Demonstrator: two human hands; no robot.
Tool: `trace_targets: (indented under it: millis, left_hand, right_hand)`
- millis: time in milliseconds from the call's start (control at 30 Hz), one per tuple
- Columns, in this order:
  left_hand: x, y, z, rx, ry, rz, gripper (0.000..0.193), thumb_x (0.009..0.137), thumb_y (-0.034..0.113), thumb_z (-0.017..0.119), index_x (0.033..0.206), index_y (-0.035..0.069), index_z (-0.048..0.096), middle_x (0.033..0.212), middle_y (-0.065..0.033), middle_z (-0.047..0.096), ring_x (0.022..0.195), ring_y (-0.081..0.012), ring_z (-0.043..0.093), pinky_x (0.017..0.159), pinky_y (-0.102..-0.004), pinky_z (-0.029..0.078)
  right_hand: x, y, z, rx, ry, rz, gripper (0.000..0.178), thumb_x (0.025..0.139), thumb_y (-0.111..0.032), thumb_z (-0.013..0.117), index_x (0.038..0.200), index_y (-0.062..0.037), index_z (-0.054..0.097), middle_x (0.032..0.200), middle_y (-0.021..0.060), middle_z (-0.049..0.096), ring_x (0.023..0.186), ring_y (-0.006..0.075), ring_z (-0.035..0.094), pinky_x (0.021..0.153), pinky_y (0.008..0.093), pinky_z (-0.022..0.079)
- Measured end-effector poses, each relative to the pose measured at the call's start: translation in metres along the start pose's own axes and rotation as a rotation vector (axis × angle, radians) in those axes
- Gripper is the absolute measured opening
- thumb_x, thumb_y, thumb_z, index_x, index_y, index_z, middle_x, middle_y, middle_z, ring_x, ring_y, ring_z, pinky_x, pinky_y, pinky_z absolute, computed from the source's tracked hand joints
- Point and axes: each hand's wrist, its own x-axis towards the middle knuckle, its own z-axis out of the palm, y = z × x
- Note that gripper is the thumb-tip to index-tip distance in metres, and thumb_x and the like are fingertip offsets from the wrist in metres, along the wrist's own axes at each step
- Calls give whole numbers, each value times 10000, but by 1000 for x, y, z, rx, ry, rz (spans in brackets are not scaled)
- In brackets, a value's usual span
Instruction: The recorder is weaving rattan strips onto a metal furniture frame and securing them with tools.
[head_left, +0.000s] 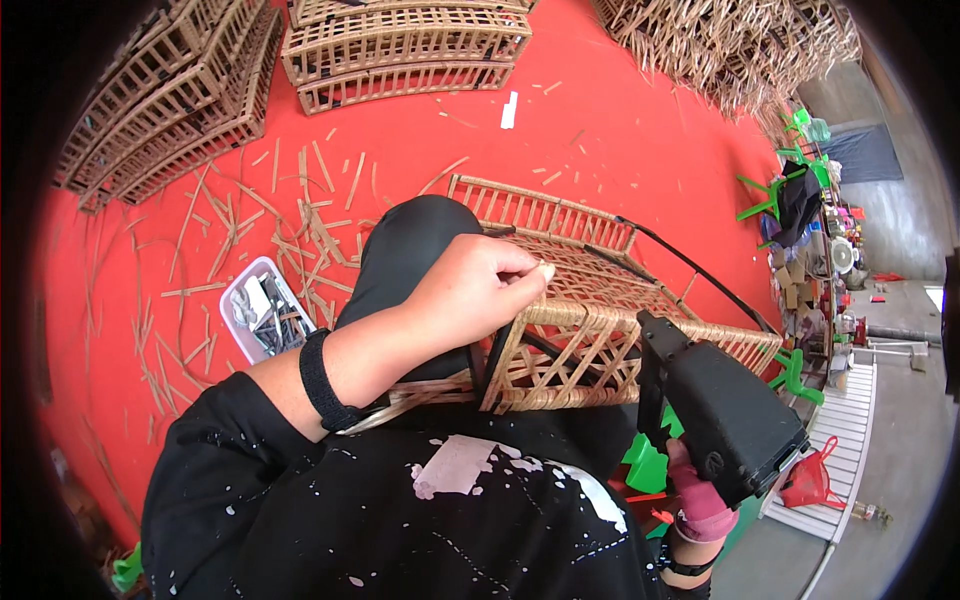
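Note:
A woven rattan basket or rack [585, 365] with a black frame lies across my lap, its lattice side toward me and its slatted side farther off. At its near left corner, just above the wrapped top edge, my left hand [490, 275] is closed in a pinch. A small pale bit shows at the fingertips, but I cannot make out what it is. My right hand [697, 500], in a pink glove, is wrapped round a bulky black handheld power tool [725, 410]. The tool's front end stands against or just before the basket's right part; contact cannot be told.
A white tub [236, 325] of small tools and black pieces stands on the red floor [420, 130] to the left, among scattered rattan strips [318, 235]. Finished-looking racks [405, 60] are stacked at the back. Bundled rattan [730, 45] and green stools [765, 195] are farther right.

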Motion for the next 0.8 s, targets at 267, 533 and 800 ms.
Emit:
trace_targets:
  millis: [267, 533, 800]
  left_hand:
    - [1, 4, 2, 81, -23, -50, 312, 911, 200, 620, 729, -54, 595, 549, -10, 432, 543, -55, 372, 489, -275, 334]
    - [1, 1, 8, 30, -10, -84, 258, 906, 199, 636, 841, -44, 696, 651, -16, 605, 617, -43, 496, 550, -234, 396]
    - [8, 8, -2, -332, -136, -631, 217, 889, 258, 658, 876, 48, 708, 762, 1, 668, 705, -70, 611, 650, -236, 477]
  right_hand:
    - [-4, 6, -11, 530, 151, 408, 262, 729, -40, 781, 960, -45, 656, 832, 27, 648, 746, 133, 606, 679, 301, 496]
    - [-10, 50, -6, 376, 321, 267, 308, 767, 31, 691, 1056, -6, 594, 786, 46, 596, 652, 136, 570, 572, 269, 460]
    - [-8, 102, -11, 589, 485, 484, 222, 799, -47, 714, 973, 10, 590, 649, 34, 568, 496, 118, 519, 472, 257, 425]
